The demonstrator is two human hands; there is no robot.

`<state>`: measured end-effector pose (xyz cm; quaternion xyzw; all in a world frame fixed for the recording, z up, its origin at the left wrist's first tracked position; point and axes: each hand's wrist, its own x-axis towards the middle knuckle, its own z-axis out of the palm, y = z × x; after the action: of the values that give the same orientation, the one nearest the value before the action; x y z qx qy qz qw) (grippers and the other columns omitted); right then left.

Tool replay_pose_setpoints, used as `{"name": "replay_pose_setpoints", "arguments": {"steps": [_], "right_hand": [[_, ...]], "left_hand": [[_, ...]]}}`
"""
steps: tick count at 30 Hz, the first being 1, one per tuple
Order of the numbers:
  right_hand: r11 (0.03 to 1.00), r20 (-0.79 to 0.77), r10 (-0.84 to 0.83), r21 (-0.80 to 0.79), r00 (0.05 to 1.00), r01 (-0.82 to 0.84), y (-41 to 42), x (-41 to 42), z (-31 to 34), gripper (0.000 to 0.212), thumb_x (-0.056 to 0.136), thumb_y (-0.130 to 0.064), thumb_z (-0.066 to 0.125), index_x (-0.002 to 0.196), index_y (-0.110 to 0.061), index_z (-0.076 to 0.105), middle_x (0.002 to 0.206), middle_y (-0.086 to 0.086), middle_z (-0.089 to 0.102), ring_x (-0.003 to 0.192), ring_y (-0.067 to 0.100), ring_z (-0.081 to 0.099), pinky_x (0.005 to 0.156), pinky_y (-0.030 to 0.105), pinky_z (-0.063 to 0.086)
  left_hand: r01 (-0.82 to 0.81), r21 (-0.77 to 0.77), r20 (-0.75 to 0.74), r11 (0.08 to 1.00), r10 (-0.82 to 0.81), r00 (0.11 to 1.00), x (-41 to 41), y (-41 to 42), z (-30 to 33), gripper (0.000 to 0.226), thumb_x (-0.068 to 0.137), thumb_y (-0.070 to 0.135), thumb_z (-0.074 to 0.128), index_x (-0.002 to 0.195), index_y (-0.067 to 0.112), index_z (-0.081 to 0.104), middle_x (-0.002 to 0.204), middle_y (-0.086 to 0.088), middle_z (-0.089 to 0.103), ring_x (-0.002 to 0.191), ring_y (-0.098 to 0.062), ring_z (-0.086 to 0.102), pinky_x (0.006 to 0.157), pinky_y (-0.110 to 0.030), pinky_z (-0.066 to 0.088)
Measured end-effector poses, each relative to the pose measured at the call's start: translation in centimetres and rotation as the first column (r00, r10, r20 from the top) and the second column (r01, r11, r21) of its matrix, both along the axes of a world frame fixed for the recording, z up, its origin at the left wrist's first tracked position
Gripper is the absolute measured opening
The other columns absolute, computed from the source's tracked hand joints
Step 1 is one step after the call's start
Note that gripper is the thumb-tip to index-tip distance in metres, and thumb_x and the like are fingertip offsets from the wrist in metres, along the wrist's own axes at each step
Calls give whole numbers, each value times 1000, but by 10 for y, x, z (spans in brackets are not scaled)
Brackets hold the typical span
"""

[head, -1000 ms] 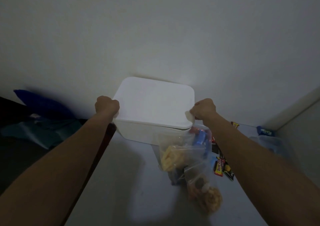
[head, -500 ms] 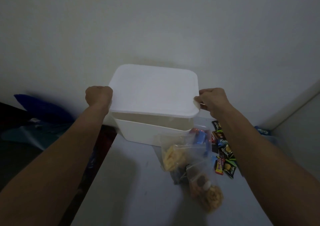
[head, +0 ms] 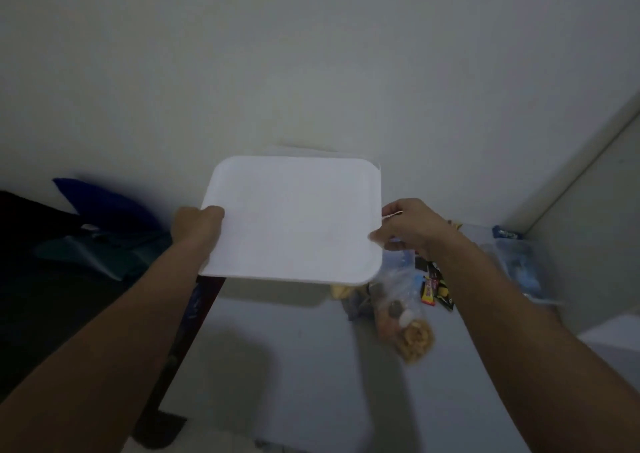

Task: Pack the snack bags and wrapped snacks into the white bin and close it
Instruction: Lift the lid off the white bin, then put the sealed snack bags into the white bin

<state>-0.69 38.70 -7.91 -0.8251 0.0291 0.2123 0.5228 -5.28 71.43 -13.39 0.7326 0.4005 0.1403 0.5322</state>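
Grey table (head: 277, 366) | white lid (head: 294, 220) held aloft between hands | left hand (head: 195, 224) grips left edge | right hand (head: 412, 225) pinches right edge

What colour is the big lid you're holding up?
The lid is plain white, seen in the head view.

One white lid (head: 294, 217) is in view, and two hands, a left hand (head: 195, 225) and a right hand (head: 408, 225). One clear snack bag (head: 405, 317) of mixed pieces shows fully; a second, with yellow pieces, peeks out from under the lid. Small wrapped snacks (head: 434, 284) lie in a cluster too blurred to count. One blue pillow (head: 104, 203) lies at the left.
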Motion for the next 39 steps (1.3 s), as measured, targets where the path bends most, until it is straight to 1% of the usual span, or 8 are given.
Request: {"name": "replay_pose_setpoints", "arguments": {"steps": [6, 10, 16, 21, 29, 33, 36, 39], "right_hand": [[991, -34, 81, -105, 996, -84, 13, -79, -30, 25, 73, 4, 76, 87, -8, 59, 96, 15, 69, 86, 27, 70, 78, 41, 60], [987, -38, 63, -144, 997, -68, 25, -126, -63, 35, 72, 6, 75, 100, -6, 57, 101, 12, 65, 83, 26, 67, 52, 28, 59], [953, -164, 21, -296, 986, -70, 42, -158, -131, 35, 71, 6, 75, 103, 3, 60, 99, 14, 63, 75, 26, 66, 70, 43, 62], [874, -181, 62, -465, 982, -141, 53, -159, -177, 35, 67, -6, 76, 99, 0, 64, 98, 17, 68, 85, 30, 69, 75, 44, 60], [804, -211, 58, -569, 976, -171, 60, -155, -205, 33, 67, -6, 69, 99, 0, 62, 99, 17, 67, 87, 31, 68, 75, 42, 60], [803, -175, 43, -580, 984, -138, 59, -150, -198, 29, 76, -8, 62, 104, 2, 66, 108, 18, 67, 97, 33, 66, 85, 40, 57], [826, -79, 19, -560, 997, -60, 53, -142, -183, 35, 81, -10, 64, 116, -2, 64, 122, 15, 62, 113, 31, 59, 97, 40, 49], [817, 100, 36, -576, 994, 28, 42, -127, -161, 12, 80, -11, 64, 91, -12, 70, 110, 9, 62, 107, 29, 58, 92, 39, 51]], "left_hand": [[-12, 30, -152, 999, 16, 988, -83, 10, -35, 43, 78, 32, 64, 105, -2, 60, 101, -13, 63, 83, -31, 59, 75, -36, 50], [38, -22, -223, 999, -42, 974, -125, 21, -59, 46, 78, 30, 66, 112, 0, 60, 107, -14, 64, 84, -30, 59, 77, -38, 51], [201, -49, -354, 978, -206, 912, -154, 35, -101, 42, 80, 25, 67, 105, -8, 59, 100, -20, 61, 88, -34, 58, 82, -44, 49], [269, -124, -442, 955, -295, 847, -154, 50, -137, 57, 77, 29, 73, 120, -4, 56, 119, -20, 58, 105, -37, 56, 93, -46, 47], [363, -135, -412, 922, -385, 826, -141, 52, -161, 39, 76, 25, 71, 102, -4, 63, 106, -18, 62, 95, -32, 58, 78, -36, 43], [402, -83, -480, 912, -390, 786, -131, 48, -160, 35, 75, 23, 65, 98, -4, 60, 104, -16, 60, 92, -31, 58, 80, -36, 47], [475, 72, -593, 877, -345, 727, -114, 36, -151, 56, 66, 34, 58, 112, 1, 58, 117, -18, 56, 106, -37, 55, 91, -48, 50], [556, 155, -520, 817, -411, 749, -96, 6, -129, 51, 74, 28, 58, 118, 2, 57, 126, -19, 54, 115, -38, 51, 95, -42, 47]]}}
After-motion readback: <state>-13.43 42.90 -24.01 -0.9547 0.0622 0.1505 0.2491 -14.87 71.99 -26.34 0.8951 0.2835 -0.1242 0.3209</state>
